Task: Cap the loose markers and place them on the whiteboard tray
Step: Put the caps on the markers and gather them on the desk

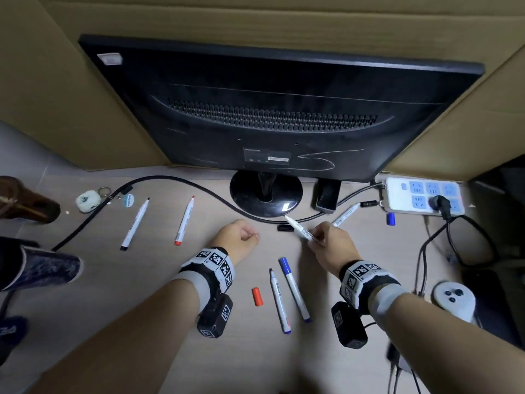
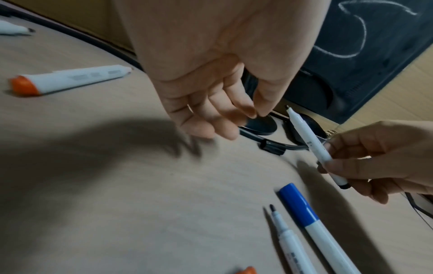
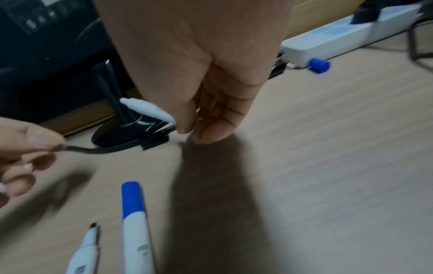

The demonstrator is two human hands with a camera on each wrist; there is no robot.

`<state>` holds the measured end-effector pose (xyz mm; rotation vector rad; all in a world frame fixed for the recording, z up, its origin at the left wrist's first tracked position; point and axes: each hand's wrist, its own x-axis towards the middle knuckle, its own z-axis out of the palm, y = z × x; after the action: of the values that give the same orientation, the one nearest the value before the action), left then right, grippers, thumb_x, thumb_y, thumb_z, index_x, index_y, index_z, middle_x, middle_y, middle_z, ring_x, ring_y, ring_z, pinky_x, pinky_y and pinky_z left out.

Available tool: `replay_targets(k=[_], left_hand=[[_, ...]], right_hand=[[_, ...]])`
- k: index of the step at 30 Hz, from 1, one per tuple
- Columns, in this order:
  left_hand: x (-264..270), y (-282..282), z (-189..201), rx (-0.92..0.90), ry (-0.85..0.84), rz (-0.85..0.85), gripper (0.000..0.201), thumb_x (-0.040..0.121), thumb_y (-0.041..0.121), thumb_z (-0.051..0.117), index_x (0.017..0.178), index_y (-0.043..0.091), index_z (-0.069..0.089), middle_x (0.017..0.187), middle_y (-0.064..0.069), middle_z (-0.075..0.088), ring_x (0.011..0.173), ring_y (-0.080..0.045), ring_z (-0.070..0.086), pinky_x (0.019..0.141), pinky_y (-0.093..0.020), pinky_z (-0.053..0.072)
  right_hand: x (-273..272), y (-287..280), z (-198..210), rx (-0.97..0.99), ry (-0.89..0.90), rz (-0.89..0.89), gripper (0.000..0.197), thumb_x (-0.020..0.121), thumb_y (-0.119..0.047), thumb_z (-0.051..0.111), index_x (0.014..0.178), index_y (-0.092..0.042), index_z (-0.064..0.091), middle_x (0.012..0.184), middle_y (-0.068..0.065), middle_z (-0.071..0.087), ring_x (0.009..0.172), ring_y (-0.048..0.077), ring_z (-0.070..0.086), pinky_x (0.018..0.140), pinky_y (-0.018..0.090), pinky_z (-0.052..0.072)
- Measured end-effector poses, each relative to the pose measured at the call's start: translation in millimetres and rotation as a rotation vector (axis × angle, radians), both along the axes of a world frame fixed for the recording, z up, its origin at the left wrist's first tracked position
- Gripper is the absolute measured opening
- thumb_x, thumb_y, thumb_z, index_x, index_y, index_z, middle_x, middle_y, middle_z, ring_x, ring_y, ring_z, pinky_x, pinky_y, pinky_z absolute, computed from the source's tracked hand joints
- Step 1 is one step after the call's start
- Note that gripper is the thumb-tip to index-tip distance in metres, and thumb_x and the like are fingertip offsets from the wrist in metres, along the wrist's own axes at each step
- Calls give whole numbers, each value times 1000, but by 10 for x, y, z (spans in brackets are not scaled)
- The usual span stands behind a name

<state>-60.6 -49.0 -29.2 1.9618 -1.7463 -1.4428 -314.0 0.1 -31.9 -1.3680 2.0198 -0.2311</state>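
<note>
My right hand (image 1: 318,234) grips an uncapped white marker (image 1: 301,230) by its rear half, tip pointing up-left toward the monitor stand; the held marker (image 2: 309,140) hangs above the desk. A black cap (image 1: 285,228) lies on the desk just below that tip. My left hand (image 1: 251,236) hovers left of the cap, fingers loosely curled and holding nothing. A blue-capped marker (image 1: 294,290) and an uncapped marker (image 1: 279,301) lie side by side near me, beside a red cap (image 1: 257,296). Uncapped black (image 1: 135,224) and red (image 1: 184,220) markers lie at the left.
A monitor's round base (image 1: 265,191) and a black cable (image 1: 170,180) cross the back of the desk. At the right, a power strip (image 1: 423,196) sits near another marker (image 1: 346,214) and a blue cap (image 1: 391,218). A white controller (image 1: 453,301) lies at the right edge.
</note>
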Motion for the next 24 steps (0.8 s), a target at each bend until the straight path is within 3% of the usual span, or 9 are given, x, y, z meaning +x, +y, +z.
replay_targets(k=[1,3,6,9,13,18,21,24], left_hand=[[-97,-37,-7,-53,-1,-30,5,87,29,68,91,32,67,89,11,66,81,-11,67,86,-34,58],[-292,-84,-86,-154,-3,-126,24,87,17,69,108,27,71,104,9,56,92,-11,63,94,-30,54],[-537,-119,-197,-226,-1,-261,40,84,15,68,121,29,70,117,12,49,103,-18,63,96,-33,55],[-683,-123,-263,-261,-76,-337,38,84,12,68,117,31,72,121,11,54,103,-23,62,98,-36,53],[-735,-97,-305,-309,-123,-341,29,85,9,70,105,29,75,110,16,49,102,-18,60,96,-33,54],[-727,-5,-254,-342,-211,-303,14,84,19,77,93,28,76,112,8,41,103,-16,50,91,-28,50],[-690,-25,-164,-261,-194,-308,11,86,20,77,93,27,73,109,6,49,101,-16,57,92,-29,52],[-616,-28,-13,-179,-114,-302,22,90,14,71,97,33,64,102,8,60,98,-16,65,84,-26,51]], right_hand=[[-74,37,37,10,-11,-8,11,87,-23,70,94,-19,62,90,2,69,85,24,63,75,30,49],[-231,127,88,16,-19,-29,11,85,-25,69,91,-20,62,89,1,70,85,22,65,77,31,53],[-461,263,124,16,-30,-75,11,81,-24,70,88,-21,61,86,0,71,82,22,66,76,31,55],[-622,379,133,11,-30,-95,10,81,-23,70,87,-20,63,83,0,71,76,21,65,72,31,54],[-722,494,93,16,-56,-115,10,81,-23,71,85,-22,63,80,-3,72,62,16,64,66,34,58],[-678,569,67,17,-64,-105,9,80,-24,72,85,-23,64,80,-4,72,70,15,67,66,28,55],[-626,586,119,-1,-110,-84,9,80,-21,72,83,-23,64,80,-4,73,68,13,67,60,19,52],[-580,555,205,-18,-146,-42,10,78,-20,74,82,-24,66,79,-3,73,65,11,66,56,16,53]])
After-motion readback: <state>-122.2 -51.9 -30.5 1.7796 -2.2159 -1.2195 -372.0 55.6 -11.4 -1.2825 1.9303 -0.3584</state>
